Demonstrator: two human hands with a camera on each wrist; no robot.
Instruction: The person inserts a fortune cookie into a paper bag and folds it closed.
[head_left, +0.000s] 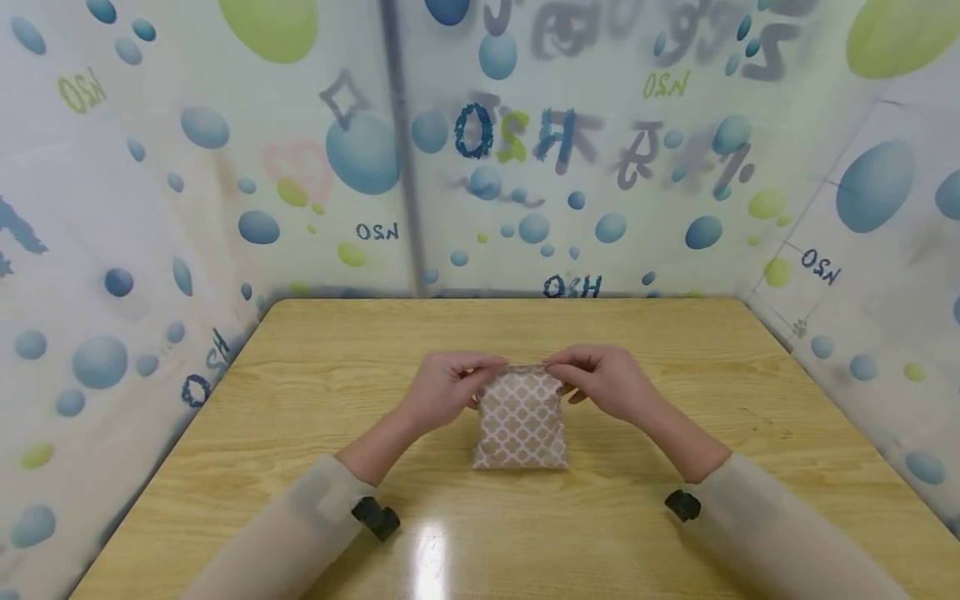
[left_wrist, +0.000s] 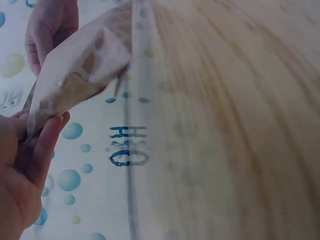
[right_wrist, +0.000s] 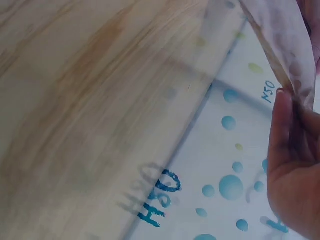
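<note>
A small tan pouch (head_left: 521,421) with a white lattice pattern stands upright near the middle of the table, its top edge held by both hands. My left hand (head_left: 444,387) pinches the top left corner between thumb and fingers. At the top right corner, my right hand (head_left: 606,383) grips the edge the same way. In the left wrist view the pouch (left_wrist: 82,65) looks bulged and creased, with the left hand (left_wrist: 25,170) at its corner. The right wrist view catches the pouch (right_wrist: 285,40) edge-on above the right hand (right_wrist: 295,160).
The light wood table (head_left: 337,333) is bounded by a pale curtain (head_left: 300,225) printed with blue and green drops at the back and both sides. Dark wrist cameras sit on the left sleeve (head_left: 300,517) and right sleeve (head_left: 772,517).
</note>
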